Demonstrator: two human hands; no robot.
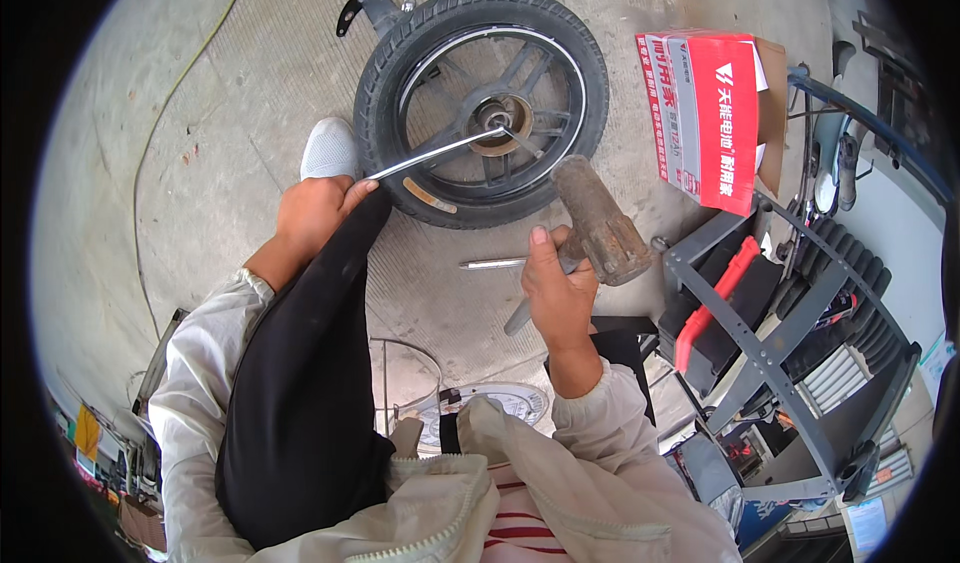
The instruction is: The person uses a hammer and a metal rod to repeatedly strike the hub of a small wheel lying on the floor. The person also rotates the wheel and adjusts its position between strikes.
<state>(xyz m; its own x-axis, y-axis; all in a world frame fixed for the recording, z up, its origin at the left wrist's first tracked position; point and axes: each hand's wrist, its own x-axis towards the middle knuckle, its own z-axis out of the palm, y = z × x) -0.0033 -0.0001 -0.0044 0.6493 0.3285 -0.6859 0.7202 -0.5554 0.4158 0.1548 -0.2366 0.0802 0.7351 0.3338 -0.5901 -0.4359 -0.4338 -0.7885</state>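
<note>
A black-tyred wheel (376, 123) with dark spokes lies flat on the floor in front of me. My left hand (314, 210), beside the tyre, is closed round one end of a long, shiny metal rod (435, 154). The rod slants over the rim, its far end at the hub (478, 121) in the wheel's middle. Nearer to me, on the right, my right hand (560, 298) grips a hammer (604, 225) by its handle. The hammer's worn, rusty head is raised to the lower right of the tyre, apart from the rod.
A slim silver tool (491, 263) lies on the floor left of my right hand. A red and white cardboard box (705, 113) stands right of the wheel, above a grey metal frame rack (745, 328) with a red bar. A yellowish hose (150, 143) runs along the floor at left.
</note>
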